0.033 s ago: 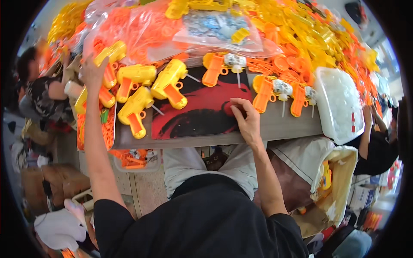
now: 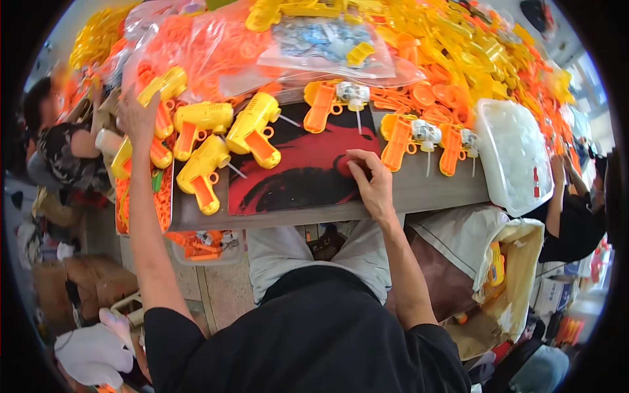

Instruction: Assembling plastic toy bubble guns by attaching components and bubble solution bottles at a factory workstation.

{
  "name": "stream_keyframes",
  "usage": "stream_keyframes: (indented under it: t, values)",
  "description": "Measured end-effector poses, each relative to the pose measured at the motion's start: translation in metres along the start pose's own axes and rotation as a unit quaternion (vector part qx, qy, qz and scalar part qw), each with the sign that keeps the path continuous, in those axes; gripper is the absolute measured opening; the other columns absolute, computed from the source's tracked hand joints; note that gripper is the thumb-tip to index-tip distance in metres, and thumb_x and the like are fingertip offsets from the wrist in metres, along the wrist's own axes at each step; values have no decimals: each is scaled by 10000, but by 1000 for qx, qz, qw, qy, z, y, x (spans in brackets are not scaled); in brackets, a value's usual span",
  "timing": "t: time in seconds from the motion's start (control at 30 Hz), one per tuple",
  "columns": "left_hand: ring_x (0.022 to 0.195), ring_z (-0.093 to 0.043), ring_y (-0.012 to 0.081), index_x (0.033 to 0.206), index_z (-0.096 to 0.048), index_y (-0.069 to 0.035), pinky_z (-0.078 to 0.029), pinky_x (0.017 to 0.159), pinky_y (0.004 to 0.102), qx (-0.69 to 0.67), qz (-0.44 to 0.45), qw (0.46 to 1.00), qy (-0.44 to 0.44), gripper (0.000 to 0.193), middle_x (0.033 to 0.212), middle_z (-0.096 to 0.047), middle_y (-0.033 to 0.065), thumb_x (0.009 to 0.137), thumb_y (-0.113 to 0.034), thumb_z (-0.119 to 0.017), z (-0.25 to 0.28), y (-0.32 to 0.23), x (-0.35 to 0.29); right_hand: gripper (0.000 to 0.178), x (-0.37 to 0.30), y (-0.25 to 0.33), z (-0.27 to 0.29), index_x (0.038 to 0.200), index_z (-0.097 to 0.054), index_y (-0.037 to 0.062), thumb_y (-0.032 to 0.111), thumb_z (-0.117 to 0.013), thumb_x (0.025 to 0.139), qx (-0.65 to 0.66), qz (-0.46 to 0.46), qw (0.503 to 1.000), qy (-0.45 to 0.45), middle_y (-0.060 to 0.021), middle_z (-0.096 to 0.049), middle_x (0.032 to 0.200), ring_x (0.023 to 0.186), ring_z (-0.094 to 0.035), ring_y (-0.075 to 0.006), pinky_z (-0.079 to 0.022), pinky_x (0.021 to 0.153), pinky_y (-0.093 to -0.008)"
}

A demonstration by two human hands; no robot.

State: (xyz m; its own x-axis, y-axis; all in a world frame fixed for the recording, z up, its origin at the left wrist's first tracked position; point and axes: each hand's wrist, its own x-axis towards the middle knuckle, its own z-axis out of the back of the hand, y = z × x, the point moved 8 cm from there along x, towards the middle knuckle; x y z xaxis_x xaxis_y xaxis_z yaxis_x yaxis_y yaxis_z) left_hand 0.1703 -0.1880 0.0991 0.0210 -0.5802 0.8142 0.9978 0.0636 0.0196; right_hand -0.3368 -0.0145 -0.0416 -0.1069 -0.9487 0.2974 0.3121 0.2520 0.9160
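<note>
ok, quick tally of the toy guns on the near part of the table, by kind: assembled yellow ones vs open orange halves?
Assembled yellow guns: 4, the last at the left hand
Open orange halves with white mechanism: 3
Total: 7
The heap behind is too jumbled to count.

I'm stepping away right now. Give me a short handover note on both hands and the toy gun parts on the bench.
Left hand: raised at the far left, fingers on a yellow toy gun at the pile's edge.
Right hand: fingertips pressed on the red-and-black mat, holding nothing clearly visible.
Done: four closed yellow guns lie left of the mat.
Left: three open orange halves with white mechanisms lie at the right, uncovered. White tray sits beyond them.
</note>
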Motion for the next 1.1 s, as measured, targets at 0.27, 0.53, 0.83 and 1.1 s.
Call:
stream_keyframes:
  t: [0.27,0.53,0.83,1.1]
  values:
    - [1160,-560,303,1129,-658,-50,-406,1041,434,-414,-166,886,123,333,1171,-639,101,806,-77,-735,72,-287,-81,204,-5,4,21,1134,-673,8,-7,-643,932,-25,-1,999,-31,-73,-689,999,898,-670,-146,-524,813,-275]
    - [1095,-542,333,1255,-574,8,-509,921,386,-264,-249,895,260,520,1226,-570,148,762,-57,-727,30,-390,-147,174,-9,25,62,1083,-702,7,-35,-623,934,20,2,1000,4,-78,-716,982,893,-692,-152,-534,792,-273]
    - [1042,-554,340,1279,-603,-3,-504,899,414,-325,-204,889,251,544,1229,-585,156,741,-12,-686,118,-358,-193,189,158,12,145,1122,-701,41,59,-633,946,-94,49,987,-117,-35,-720,939,830,-655,-122,-511,748,-273]
    - [1071,-593,318,1266,-640,-47,-514,907,390,-376,-124,888,234,581,1249,-623,131,692,4,-706,126,-341,-209,230,304,60,18,990,-689,15,183,-714,834,-301,345,870,-181,-155,-699,959,980,-632,-384,-507,887,-493]
